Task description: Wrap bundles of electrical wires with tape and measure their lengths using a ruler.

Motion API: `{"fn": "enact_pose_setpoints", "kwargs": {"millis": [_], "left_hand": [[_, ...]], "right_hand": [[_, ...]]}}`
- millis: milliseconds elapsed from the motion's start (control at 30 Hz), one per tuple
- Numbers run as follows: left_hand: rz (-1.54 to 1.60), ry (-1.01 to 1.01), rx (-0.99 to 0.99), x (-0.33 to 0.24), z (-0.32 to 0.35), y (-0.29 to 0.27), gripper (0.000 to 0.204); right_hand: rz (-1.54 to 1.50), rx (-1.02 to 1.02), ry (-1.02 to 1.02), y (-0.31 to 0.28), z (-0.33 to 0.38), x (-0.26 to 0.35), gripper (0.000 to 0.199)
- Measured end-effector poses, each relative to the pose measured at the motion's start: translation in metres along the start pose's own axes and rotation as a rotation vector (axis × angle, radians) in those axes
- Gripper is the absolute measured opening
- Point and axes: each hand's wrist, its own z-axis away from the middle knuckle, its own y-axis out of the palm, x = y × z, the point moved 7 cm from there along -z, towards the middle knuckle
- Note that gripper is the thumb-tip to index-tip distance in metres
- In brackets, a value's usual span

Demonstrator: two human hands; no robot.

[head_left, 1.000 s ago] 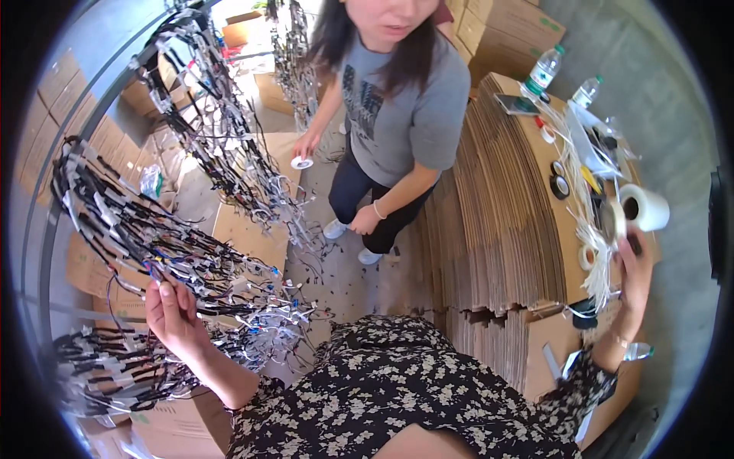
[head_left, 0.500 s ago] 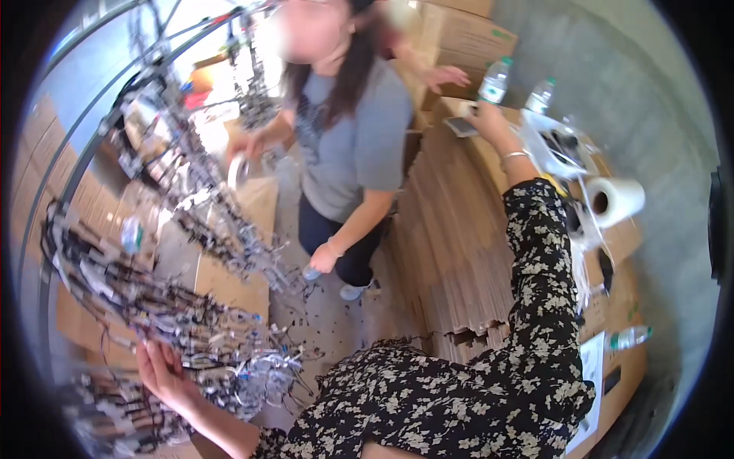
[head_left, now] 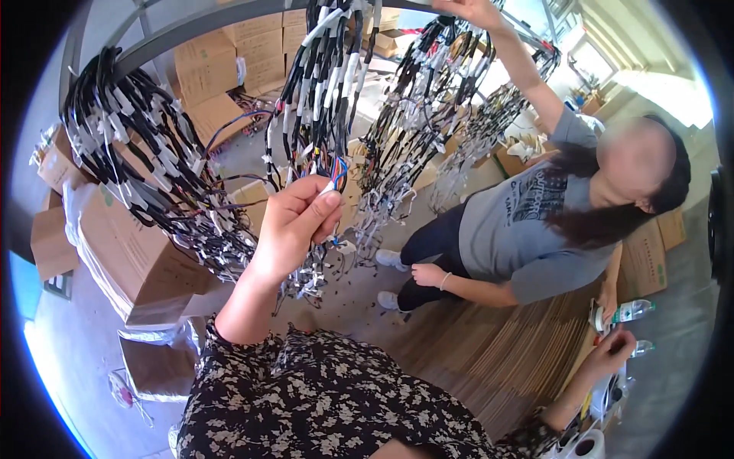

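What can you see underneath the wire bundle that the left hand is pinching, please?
Below the wire bundle pinched by the left hand lies debris-speckled floor and a cardboard box. The patterned sleeve hides what is nearer.

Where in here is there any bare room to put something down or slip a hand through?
Bare floor shows at lower left, between the cardboard boxes and the picture's rim. The flattened cardboard stack beside the co-worker is mostly bare. It is crowded overhead: hanging wire harnesses surround the left hand, and bottles cluster by the right hand.
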Motion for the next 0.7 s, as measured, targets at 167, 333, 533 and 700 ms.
{"fn": "enact_pose_setpoints", "kwargs": {"millis": [167,333,533,700], "left_hand": [[0.0,0.004,0.061,0.003,-0.001,0.002,0.017],[0.053,-0.011,0.116,0.002,-0.003,0.002,0.017],[0.0,0.023,0.125,0.005,-0.006,-0.005,0.015],[-0.029,0.024,0.128,0.005,-0.007,-0.01,0.014]], "right_hand": [[-0.876,0.671,-0.577,0.036,0.033,0.336,0.026],[-1.388,0.991,0.288,0.161,0.057,0.433,0.012],[-1.727,1.601,0.585,0.211,0.078,0.509,0.027],[-1.785,1.6,0.592,0.222,0.078,0.512,0.024]]}}
